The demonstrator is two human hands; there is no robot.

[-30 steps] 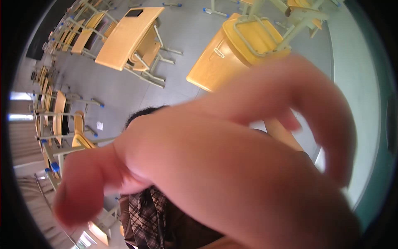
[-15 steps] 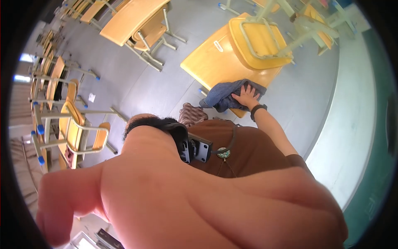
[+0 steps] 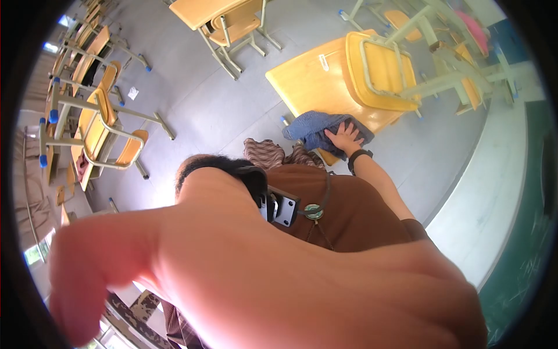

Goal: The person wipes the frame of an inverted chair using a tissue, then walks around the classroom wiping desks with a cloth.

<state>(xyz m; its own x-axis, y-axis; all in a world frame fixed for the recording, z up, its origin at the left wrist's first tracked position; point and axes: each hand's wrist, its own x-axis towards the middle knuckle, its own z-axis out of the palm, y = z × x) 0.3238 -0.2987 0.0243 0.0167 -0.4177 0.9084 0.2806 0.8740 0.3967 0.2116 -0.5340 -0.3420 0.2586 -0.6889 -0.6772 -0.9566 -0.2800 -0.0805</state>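
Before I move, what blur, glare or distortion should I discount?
Head view: the near hand is soft and blocks much of the lower frame, with bright haze at its lower left; the yellow desk has shiny patches; the pale wall bends with lens distortion, the corners black; the far hand and denim cloth read clearer.

The right hand lies spread on blue cloth, over the near edge of a yellow desk. Beyond its fingertips, a yellow chair sits upturned on the desktop. Patterned brown fabric hangs off its thumb side. The left hand looms in front, its fingers too blurred to read
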